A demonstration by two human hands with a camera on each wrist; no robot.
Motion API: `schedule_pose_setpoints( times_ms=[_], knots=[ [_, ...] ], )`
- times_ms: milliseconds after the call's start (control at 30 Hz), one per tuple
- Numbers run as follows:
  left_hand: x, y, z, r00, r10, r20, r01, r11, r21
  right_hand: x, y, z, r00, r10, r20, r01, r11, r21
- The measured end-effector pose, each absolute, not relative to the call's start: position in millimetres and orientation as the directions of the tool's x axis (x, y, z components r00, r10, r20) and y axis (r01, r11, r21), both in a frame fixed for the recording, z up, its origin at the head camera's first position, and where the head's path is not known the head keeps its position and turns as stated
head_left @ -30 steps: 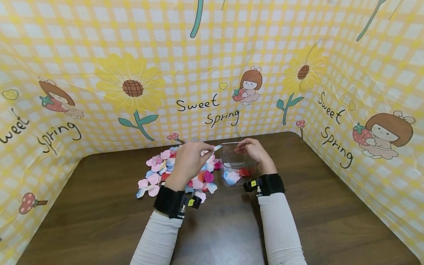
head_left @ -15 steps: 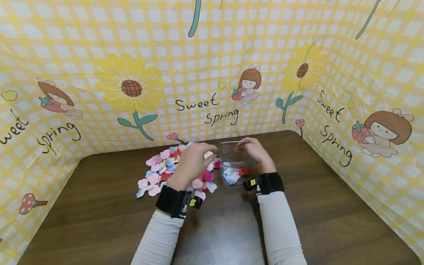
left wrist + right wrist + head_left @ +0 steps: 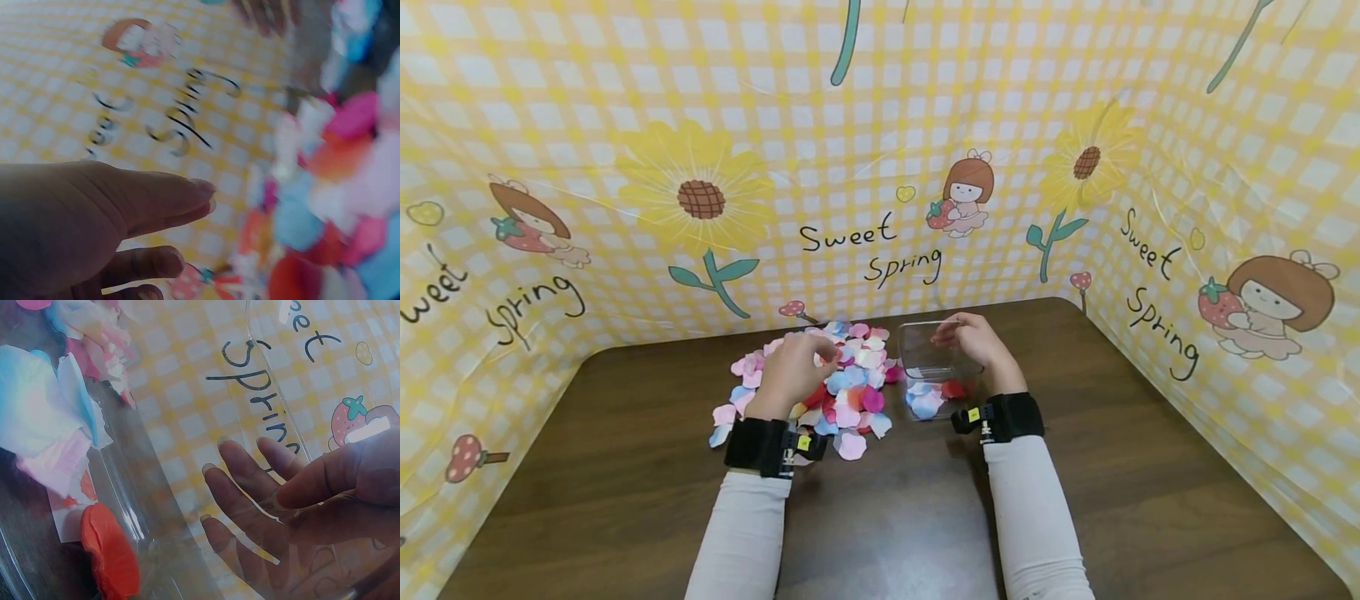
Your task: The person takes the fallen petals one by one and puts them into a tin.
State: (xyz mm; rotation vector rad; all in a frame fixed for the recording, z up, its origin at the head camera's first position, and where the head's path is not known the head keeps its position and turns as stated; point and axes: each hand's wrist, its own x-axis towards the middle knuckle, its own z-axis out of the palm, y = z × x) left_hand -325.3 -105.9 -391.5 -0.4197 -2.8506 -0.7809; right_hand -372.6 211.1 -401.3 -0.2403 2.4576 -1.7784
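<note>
A pile of paper petals (image 3: 859, 385) in pink, blue, red and white lies on the brown table (image 3: 887, 517). My left hand (image 3: 823, 360) hovers over the pile's left part. In the left wrist view the left hand (image 3: 194, 219) has its fingers stretched out and holds nothing, with the petals (image 3: 337, 206) blurred beside it. A clear plastic box (image 3: 925, 348) stands right of the pile with a few petals (image 3: 925, 402) in it. My right hand (image 3: 958, 335) pinches its far rim. The right wrist view shows the right hand (image 3: 250, 487) with the box wall (image 3: 144, 506) between thumb and fingers, and blue-white petals (image 3: 44, 412) and a red petal (image 3: 109, 556) inside.
A yellow checked backdrop (image 3: 880, 167) with sunflowers and "Sweet Spring" lettering closes in the table at the back and on both sides. Bare brown tabletop lies in front of the pile and the box, between my forearms.
My left hand, which held a pale petal near the box rim, has drawn back left over the pile and no longer holds it. The right hand has stayed on the box.
</note>
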Motion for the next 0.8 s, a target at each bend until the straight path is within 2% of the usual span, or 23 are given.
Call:
schedule_pose_setpoints(
  times_ms=[133,367,500,800],
  knots=[
    [-329.9,-109.0,-406.8,-0.972,0.205,0.115,0.235,0.846,0.480,-374.4,210.8,-406.0,-0.985,-0.171,0.033,-0.089,0.335,-0.938],
    [-332.0,-104.7,-418.4,-0.977,0.211,0.039,0.204,0.858,0.471,-374.3,209.9,-406.5,-0.985,-0.166,0.044,-0.099,0.338,-0.936],
    [-332.9,-102.2,-421.9,-0.974,0.220,0.053,0.218,0.856,0.469,-374.4,209.9,-407.0,-0.986,-0.163,0.037,-0.091,0.337,-0.937],
    [-335.1,-107.5,-420.6,-0.962,0.217,0.167,0.271,0.830,0.487,-373.8,210.9,-406.6,-0.985,-0.166,0.041,-0.096,0.337,-0.936]
  ],
)
